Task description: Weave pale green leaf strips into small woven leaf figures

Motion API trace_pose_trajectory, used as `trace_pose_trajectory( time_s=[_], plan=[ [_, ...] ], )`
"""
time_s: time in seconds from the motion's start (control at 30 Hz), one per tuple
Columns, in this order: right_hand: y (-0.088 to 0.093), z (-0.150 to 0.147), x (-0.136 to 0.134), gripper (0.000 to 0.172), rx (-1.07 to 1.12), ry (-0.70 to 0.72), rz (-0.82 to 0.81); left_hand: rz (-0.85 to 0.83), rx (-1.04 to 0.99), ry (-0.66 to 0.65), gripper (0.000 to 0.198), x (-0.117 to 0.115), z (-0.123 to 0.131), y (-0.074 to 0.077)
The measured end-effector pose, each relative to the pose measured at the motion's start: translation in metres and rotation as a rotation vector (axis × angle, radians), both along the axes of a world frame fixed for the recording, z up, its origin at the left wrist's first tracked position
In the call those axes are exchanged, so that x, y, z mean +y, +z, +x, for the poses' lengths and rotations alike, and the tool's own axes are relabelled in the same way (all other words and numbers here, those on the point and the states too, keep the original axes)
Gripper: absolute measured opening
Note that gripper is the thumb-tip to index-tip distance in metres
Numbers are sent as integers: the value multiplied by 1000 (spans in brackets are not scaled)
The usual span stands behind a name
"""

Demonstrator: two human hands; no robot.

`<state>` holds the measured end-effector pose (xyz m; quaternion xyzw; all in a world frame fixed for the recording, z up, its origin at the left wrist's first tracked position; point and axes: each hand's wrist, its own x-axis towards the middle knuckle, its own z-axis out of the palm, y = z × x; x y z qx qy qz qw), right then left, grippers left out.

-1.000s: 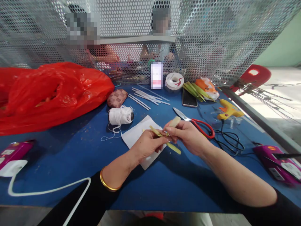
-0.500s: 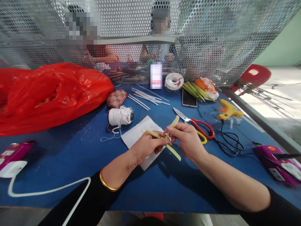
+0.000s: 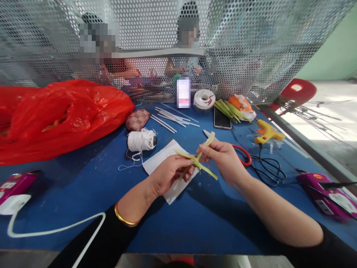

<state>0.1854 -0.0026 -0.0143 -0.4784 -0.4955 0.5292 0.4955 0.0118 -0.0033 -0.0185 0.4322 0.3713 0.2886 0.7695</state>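
Observation:
My left hand (image 3: 170, 174) and my right hand (image 3: 223, 159) meet over a white sheet of paper (image 3: 161, 159) on the blue table (image 3: 83, 186). Both pinch crossed yellow-green leaf strips (image 3: 198, 160). One strip runs from upper left to lower right, and a second rises toward the upper right from my right fingers. A gold bangle (image 3: 124, 219) circles my left wrist. Red-handled scissors (image 3: 240, 153) lie just behind my right hand.
A big red plastic bag (image 3: 61, 115) fills the left. A white thread spool (image 3: 141, 140), checkered pouch (image 3: 137, 119), white sticks (image 3: 171, 118), tape roll (image 3: 204, 99), phone (image 3: 222, 119), green strips (image 3: 227, 108) and yellow glue gun (image 3: 266, 132) sit behind. Purple devices (image 3: 329, 193) flank both sides. People sit beyond the mesh.
My right hand has turned and lifted the upright strip higher. My left hand has stayed closed on the crossed strips, which now sit slightly higher above the paper.

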Motion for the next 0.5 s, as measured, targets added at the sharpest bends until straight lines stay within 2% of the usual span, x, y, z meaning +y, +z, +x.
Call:
trace_pose_trajectory(
  time_s=[0.07,0.13,0.2,0.23,0.3,0.4,0.5],
  plan=[
    [2,7,4,30,-17,-40,39,-23,-30,4,26,1,-2,2],
    [2,14,8,28,-56,-149,118,5,10,-7,29,1,-2,2],
    [3,19,11,27,-170,-252,213,23,71,-59,31,0,-2,0],
    [3,21,12,25,-246,-241,242,26,94,-96,31,-1,-2,-1],
    [3,21,11,23,-364,-67,215,38,129,-171,31,-2,-2,-3],
    [4,15,5,21,-348,232,74,78,180,-232,27,-3,0,-3],
    [5,9,0,20,-247,303,-30,125,227,-235,26,-4,1,-2]
  ],
)
